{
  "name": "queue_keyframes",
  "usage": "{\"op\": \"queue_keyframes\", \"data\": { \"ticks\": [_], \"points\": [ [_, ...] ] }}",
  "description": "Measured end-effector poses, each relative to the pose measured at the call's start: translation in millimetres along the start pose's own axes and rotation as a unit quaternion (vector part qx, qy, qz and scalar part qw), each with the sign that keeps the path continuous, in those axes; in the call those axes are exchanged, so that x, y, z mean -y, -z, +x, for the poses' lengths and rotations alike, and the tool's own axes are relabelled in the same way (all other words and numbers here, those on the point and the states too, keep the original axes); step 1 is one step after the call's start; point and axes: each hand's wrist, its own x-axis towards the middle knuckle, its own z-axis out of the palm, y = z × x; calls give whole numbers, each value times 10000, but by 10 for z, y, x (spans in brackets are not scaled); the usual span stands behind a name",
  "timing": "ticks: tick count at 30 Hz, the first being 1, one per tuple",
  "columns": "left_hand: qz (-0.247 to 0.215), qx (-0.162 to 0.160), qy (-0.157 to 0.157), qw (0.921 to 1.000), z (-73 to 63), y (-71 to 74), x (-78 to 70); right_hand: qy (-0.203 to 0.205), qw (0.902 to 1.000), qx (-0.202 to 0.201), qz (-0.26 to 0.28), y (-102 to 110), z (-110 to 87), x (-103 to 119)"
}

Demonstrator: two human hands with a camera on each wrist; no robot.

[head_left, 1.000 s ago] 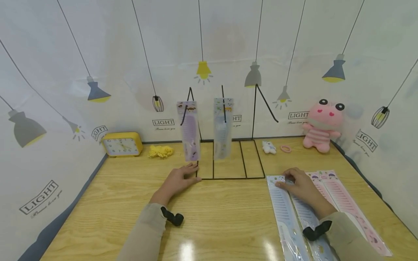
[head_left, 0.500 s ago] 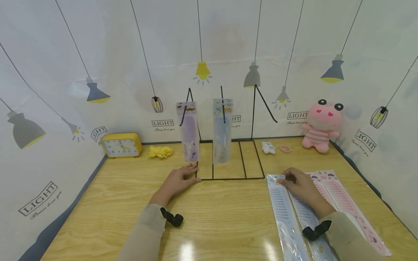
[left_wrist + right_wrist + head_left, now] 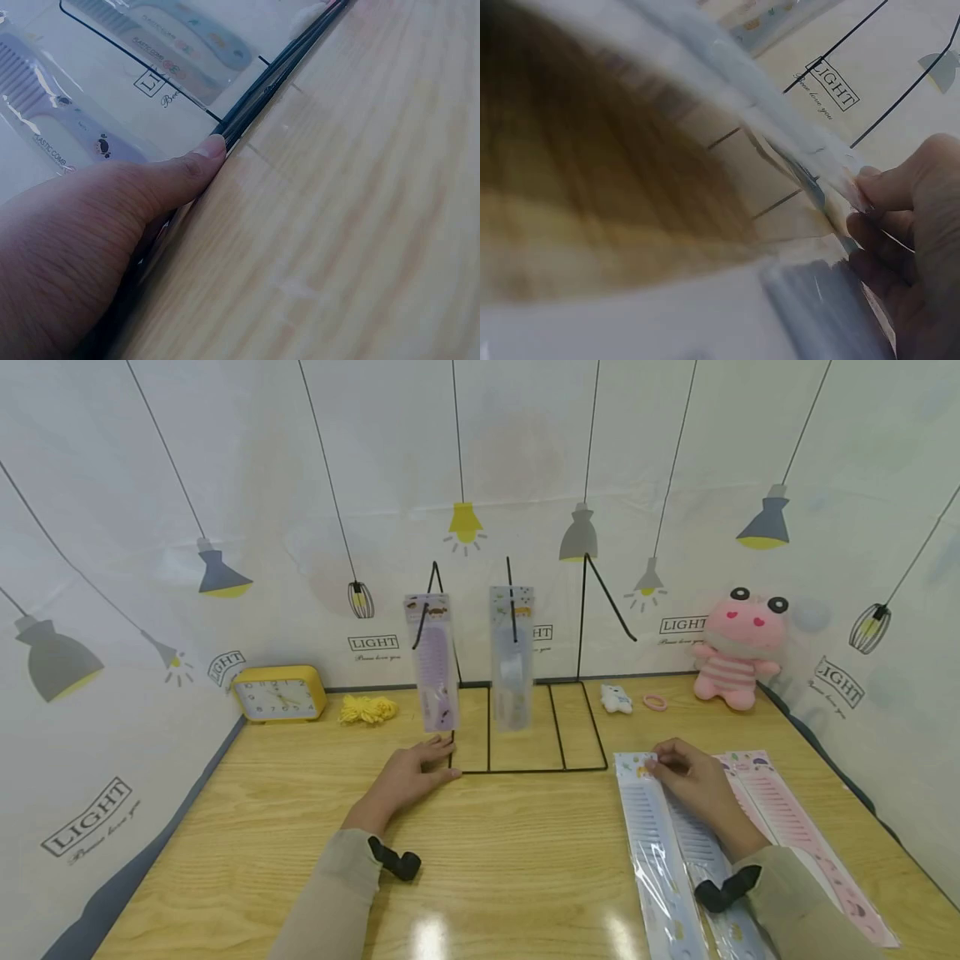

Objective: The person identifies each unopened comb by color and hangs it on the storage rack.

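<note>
My right hand [image 3: 693,789] pinches the top end of a bagged pale blue comb [image 3: 647,835] between thumb and fingers; the right wrist view shows the clear wrapper bent at the fingertips. Partly under that hand and sleeve lies a second bagged blue comb [image 3: 699,843]. My left hand [image 3: 408,777] rests at the front left corner of a black wire rack [image 3: 532,771], its thumb [image 3: 184,176] along the base wire, fingers extended. From the rack's left hook hangs a purple comb in its package [image 3: 435,672], from the middle hook a blue one [image 3: 513,672]. The right hook carries nothing.
Bagged pink combs [image 3: 798,827] lie at the right of the wooden table [image 3: 495,868]. Along the back stand a yellow clock [image 3: 281,693], yellow string [image 3: 367,710], a small white toy [image 3: 617,699], a pink ring [image 3: 655,702] and a pink plush toy [image 3: 738,652].
My right thumb has moved onto the blue comb's package top, and that end has shifted slightly away from me. The hanging blue comb has swung a little. My left hand stays put.
</note>
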Motion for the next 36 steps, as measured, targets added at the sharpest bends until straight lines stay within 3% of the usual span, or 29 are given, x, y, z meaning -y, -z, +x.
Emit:
{"op": "queue_keyframes", "data": {
  "ticks": [6,13,24,31,36],
  "points": [
    [46,7,49,10000,20,-9,42,-552,9968,49,584,25,8,30],
    [9,17,81,10000,26,-19,50,-1263,9812,106,1453,71,5,81],
    [-72,-35,32,10000,-7,-7,4,-1506,9505,-26,2719,116,26,133],
    [-85,-33,32,10000,-3,-16,8,-1194,9209,-84,3711,378,87,492],
    [-70,-60,52,9999,5,-21,24,-200,9038,-137,4272,597,128,873]
  ]
}}
